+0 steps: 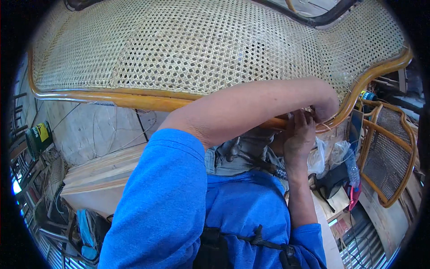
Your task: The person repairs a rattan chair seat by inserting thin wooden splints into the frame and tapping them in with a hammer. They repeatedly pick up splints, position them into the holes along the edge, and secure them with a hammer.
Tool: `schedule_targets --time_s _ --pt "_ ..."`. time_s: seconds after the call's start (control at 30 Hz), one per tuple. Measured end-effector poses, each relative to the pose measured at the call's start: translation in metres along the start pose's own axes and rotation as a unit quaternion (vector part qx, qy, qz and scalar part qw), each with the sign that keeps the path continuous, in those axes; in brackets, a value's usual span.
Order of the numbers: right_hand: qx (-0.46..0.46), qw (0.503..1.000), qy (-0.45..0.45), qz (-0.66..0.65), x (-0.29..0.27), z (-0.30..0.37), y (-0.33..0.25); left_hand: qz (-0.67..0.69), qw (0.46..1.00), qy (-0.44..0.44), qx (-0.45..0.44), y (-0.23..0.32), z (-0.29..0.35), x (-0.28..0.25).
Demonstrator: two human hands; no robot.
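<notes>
A dark green can with a yellow label sat at far left, near a stack of pale boards; a blue-and-black bundle lay below. At right, clear plastic bags clustered beside a black pouch and a pink item, while cane-paneled furniture with a glossy brown frame stood farther right.

My left hand reaches across beside my right hand at the frame's lower right curve, bordering the cane; my left fingertips are hidden. A can is far left.
</notes>
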State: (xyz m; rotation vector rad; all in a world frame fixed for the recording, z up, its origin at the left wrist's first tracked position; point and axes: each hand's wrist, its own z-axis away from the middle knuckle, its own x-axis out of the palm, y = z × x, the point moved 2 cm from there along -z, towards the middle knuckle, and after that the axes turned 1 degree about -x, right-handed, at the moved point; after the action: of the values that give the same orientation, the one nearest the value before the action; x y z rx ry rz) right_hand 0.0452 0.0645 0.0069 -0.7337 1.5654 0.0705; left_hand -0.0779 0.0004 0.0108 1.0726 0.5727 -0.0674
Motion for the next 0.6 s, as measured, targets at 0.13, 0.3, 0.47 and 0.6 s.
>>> schedule_targets --time_s 0.13,0.3,0.47,0.6 --pt "-0.032 0.999 0.030 -0.007 -0.004 -0.003 -0.002 -0.039 0.999 -0.024 -0.027 0.007 0.006 -0.003" --pt "-0.021 1.000 -0.015 -0.011 -0.003 -0.003 0.003 -0.053 0.998 0.011 -0.011 0.001 -0.006 0.000" --pt "-0.042 0.995 -0.057 0.065 -0.003 -0.005 0.010 -0.005 1.000 0.015 0.000 -0.002 -0.003 -0.005" --pt "-0.081 0.987 -0.112 0.085 -0.012 -0.014 0.005 -0.032 0.999 0.044 0.003 -0.003 0.009 -0.004"
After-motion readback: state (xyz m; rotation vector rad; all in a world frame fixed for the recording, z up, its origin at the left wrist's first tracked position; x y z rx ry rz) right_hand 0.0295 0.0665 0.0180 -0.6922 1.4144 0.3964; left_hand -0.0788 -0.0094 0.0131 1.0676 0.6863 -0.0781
